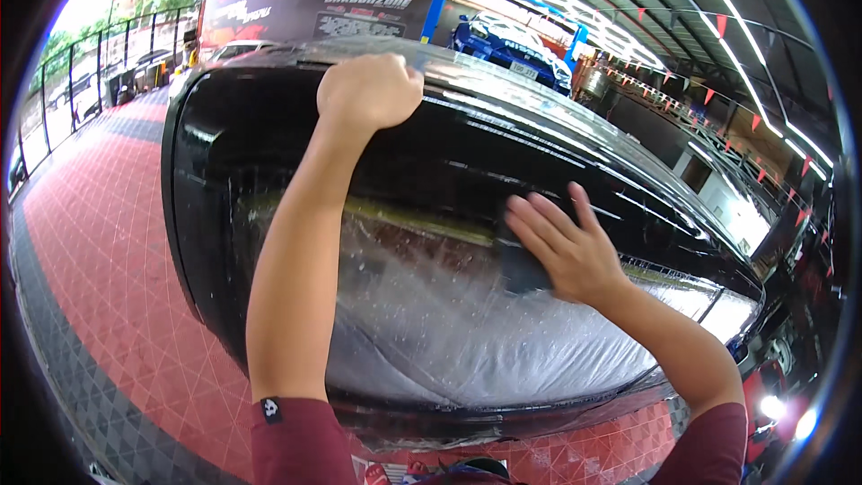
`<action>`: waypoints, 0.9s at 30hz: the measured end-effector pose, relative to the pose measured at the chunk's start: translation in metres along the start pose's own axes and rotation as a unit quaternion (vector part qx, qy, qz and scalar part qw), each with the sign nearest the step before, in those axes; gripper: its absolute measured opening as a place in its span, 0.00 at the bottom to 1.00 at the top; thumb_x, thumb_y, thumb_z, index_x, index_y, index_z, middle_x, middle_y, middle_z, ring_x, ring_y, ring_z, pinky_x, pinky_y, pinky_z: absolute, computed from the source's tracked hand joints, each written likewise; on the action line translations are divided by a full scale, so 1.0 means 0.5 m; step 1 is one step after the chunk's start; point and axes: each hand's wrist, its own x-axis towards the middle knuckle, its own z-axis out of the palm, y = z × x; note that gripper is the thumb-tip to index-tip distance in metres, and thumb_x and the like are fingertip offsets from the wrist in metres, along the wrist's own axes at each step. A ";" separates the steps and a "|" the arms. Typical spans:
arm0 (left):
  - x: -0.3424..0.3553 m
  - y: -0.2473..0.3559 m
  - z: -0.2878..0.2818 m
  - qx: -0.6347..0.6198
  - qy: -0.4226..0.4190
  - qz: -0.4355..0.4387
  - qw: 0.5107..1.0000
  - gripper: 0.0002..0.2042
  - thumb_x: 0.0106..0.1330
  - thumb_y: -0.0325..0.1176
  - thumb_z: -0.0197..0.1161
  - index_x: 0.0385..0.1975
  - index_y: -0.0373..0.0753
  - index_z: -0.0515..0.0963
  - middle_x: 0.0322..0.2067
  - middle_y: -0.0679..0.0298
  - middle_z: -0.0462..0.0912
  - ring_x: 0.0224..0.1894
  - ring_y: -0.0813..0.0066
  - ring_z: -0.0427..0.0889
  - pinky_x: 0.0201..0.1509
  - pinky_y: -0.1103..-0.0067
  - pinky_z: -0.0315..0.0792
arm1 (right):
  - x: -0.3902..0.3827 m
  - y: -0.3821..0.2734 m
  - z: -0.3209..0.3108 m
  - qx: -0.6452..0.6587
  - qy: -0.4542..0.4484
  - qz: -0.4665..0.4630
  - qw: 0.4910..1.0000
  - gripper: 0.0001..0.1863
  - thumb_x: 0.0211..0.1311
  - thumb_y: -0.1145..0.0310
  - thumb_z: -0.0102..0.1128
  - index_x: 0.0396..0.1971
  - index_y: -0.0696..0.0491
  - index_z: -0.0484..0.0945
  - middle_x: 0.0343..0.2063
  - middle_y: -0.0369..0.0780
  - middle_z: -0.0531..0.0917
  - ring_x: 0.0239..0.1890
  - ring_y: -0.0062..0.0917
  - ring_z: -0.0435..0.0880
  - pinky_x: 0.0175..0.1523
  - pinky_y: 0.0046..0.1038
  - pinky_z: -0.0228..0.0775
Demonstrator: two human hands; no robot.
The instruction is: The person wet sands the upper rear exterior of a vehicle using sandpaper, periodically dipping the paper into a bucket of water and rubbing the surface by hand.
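In front of me is the glossy black upper side of a car [431,148], with clear plastic sheeting [431,323] over its window area. My left hand [370,94] is closed in a fist at the roof edge, its arm reaching across the panel; what its fingers hold, if anything, is hidden. Lower and to the right, my right hand [566,247] lies with fingers extended over a dark, squarish pad [521,260], pressing it against the car by the sheeting's upper edge. The pad is slightly blurred and partly covered by the palm.
Red and grey floor tiles [108,224] surround the car. Behind it, a blue car [512,49] stands between blue lift posts [438,4]. A bright lamp [772,407] shines at the lower right. My feet [377,473] show at the bottom.
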 end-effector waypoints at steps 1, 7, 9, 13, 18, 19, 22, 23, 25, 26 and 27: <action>0.003 0.020 0.002 -0.004 -0.001 -0.011 1.000 0.23 0.71 0.48 0.45 0.49 0.42 0.85 0.49 0.48 0.86 0.55 0.46 0.83 0.62 0.59 0.74 | -0.042 0.017 -0.015 -0.001 -0.021 0.022 1.000 0.35 0.59 0.66 0.53 0.70 0.53 0.69 0.73 0.39 0.67 0.75 0.30 0.64 0.79 0.56 0.42; 0.022 -0.006 0.003 -0.004 0.002 0.024 1.000 0.20 0.70 0.48 0.48 0.46 0.44 0.84 0.46 0.49 0.86 0.52 0.45 0.84 0.56 0.58 0.76 | 0.121 -0.090 0.021 0.106 0.113 0.068 0.986 0.35 0.60 0.67 0.51 0.71 0.54 0.67 0.75 0.41 0.64 0.76 0.33 0.61 0.80 0.53 0.41; 0.036 -0.066 0.019 -0.009 0.013 0.046 0.999 0.20 0.71 0.48 0.48 0.46 0.44 0.84 0.45 0.49 0.86 0.51 0.45 0.83 0.55 0.58 0.75 | 0.108 -0.099 0.036 0.114 0.158 0.089 0.977 0.36 0.59 0.67 0.51 0.72 0.53 0.66 0.76 0.40 0.63 0.77 0.33 0.60 0.80 0.53 0.41; 0.009 0.000 0.026 0.023 0.024 0.016 0.999 0.20 0.71 0.48 0.49 0.44 0.43 0.84 0.45 0.50 0.86 0.51 0.46 0.83 0.55 0.59 0.75 | -0.190 0.012 0.050 0.023 0.048 0.162 0.985 0.39 0.57 0.69 0.55 0.73 0.55 0.64 0.77 0.41 0.60 0.80 0.33 0.54 0.81 0.53 0.35; 0.028 0.006 0.035 0.020 0.049 0.034 0.998 0.21 0.70 0.50 0.51 0.44 0.43 0.85 0.43 0.50 0.86 0.51 0.45 0.83 0.54 0.60 0.74 | -0.169 -0.038 0.040 0.135 0.041 0.296 0.945 0.45 0.52 0.69 0.57 0.74 0.63 0.58 0.77 0.52 0.56 0.81 0.43 0.48 0.81 0.54 0.30; 0.032 -0.005 0.031 0.015 0.021 0.030 0.999 0.21 0.71 0.50 0.50 0.45 0.43 0.84 0.45 0.50 0.86 0.51 0.45 0.83 0.54 0.59 0.74 | -0.107 -0.070 0.036 0.153 0.081 0.312 0.934 0.45 0.53 0.68 0.56 0.74 0.64 0.57 0.78 0.51 0.55 0.81 0.43 0.46 0.81 0.53 0.31; 0.046 -0.063 0.038 -0.015 0.013 0.090 0.996 0.20 0.74 0.46 0.49 0.46 0.37 0.83 0.51 0.50 0.84 0.55 0.48 0.81 0.59 0.65 0.71 | 0.000 -0.155 0.060 0.182 0.210 0.316 0.907 0.41 0.56 0.69 0.53 0.73 0.62 0.60 0.76 0.50 0.60 0.79 0.42 0.55 0.80 0.55 0.39; 0.062 -0.107 0.038 -0.023 0.010 0.116 0.993 0.19 0.74 0.44 0.49 0.46 0.36 0.83 0.50 0.50 0.85 0.54 0.49 0.82 0.59 0.66 0.72 | -0.010 -0.148 0.068 0.171 0.215 0.329 0.904 0.41 0.55 0.69 0.54 0.73 0.62 0.61 0.76 0.50 0.60 0.79 0.41 0.56 0.79 0.55 0.39; 0.055 -0.104 0.044 -0.014 0.001 0.093 0.996 0.20 0.74 0.44 0.49 0.46 0.36 0.83 0.48 0.49 0.85 0.53 0.49 0.82 0.58 0.65 0.72 | -0.094 -0.117 0.084 0.140 0.186 0.399 0.887 0.40 0.57 0.68 0.55 0.72 0.64 0.61 0.75 0.51 0.60 0.78 0.43 0.57 0.79 0.56 0.39; 0.051 -0.079 0.042 -0.014 0.001 0.103 0.995 0.20 0.74 0.44 0.49 0.46 0.36 0.83 0.48 0.49 0.85 0.53 0.49 0.82 0.58 0.65 0.72 | -0.152 -0.084 0.081 0.121 0.158 0.452 0.869 0.38 0.60 0.67 0.55 0.72 0.64 0.61 0.75 0.52 0.60 0.78 0.44 0.57 0.79 0.57 0.39; 0.039 -0.044 0.042 -0.004 0.005 0.075 0.997 0.20 0.73 0.45 0.49 0.47 0.36 0.83 0.48 0.48 0.85 0.53 0.48 0.83 0.58 0.65 0.72 | -0.212 -0.045 0.067 0.084 0.163 0.525 0.831 0.37 0.64 0.65 0.54 0.71 0.65 0.61 0.75 0.54 0.60 0.78 0.47 0.57 0.78 0.58 0.39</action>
